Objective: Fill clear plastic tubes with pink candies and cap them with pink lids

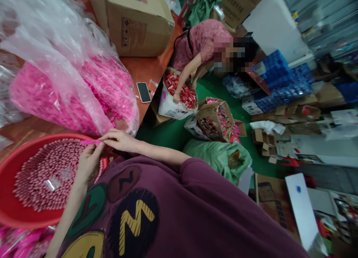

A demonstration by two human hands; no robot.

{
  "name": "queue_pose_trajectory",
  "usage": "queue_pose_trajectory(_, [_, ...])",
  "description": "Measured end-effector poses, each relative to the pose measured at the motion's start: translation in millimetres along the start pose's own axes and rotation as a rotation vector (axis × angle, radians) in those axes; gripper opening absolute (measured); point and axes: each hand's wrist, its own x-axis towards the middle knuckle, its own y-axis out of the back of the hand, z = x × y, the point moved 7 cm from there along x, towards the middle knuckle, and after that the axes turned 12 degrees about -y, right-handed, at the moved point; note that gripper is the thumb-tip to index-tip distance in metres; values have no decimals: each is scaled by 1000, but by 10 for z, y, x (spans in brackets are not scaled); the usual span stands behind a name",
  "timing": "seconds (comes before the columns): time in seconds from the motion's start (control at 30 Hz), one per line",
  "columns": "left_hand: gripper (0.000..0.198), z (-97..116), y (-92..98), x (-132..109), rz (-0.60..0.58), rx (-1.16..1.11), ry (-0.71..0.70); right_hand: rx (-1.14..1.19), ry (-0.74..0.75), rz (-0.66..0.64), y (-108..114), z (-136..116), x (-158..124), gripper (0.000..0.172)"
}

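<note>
My left hand (88, 164) reaches over the near edge of a red basin (7, 187), its thumb and fingers pinched on a slim, bright pink piece (90, 141). My right hand (121, 139) meets it from the other side, fingertips closed at the same piece's end. What exactly the piece is cannot be made out. Many small, oval pink pellets (36, 176) fill the basin, with small clear packets (52, 183) lying on them. Just beyond my hands stands a large clear plastic bag (81, 86) of bright pink pieces.
A phone (143, 92) lies on the orange-brown table (134, 69) near a cardboard box (140, 27). Another person (200, 41) bends over a white carton (176, 110) of red-wrapped items. An open carton (209, 120) and a green sack (215, 153) stand on the green floor.
</note>
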Motion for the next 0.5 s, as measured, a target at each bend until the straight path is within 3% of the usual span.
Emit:
queue_pose_trajectory(0.13, [53, -114, -24, -11, 144, -155, 98, 160, -92, -181, 4, 187, -126, 31])
queue_pose_trajectory(0.23, [53, -260, -23, 29, 136, -139, 119, 218, -286, -111, 195, 603, -283, 38])
queue_pose_trajectory(0.33, [52, -445, 80, 41, 145, -99, 150, 139, -454, -30, 365, 1021, -520, 31])
queue_pose_trajectory(0.5, [45, -661, 243, 6, 83, -164, 200, 23, -679, -14, 324, 1400, -963, 31])
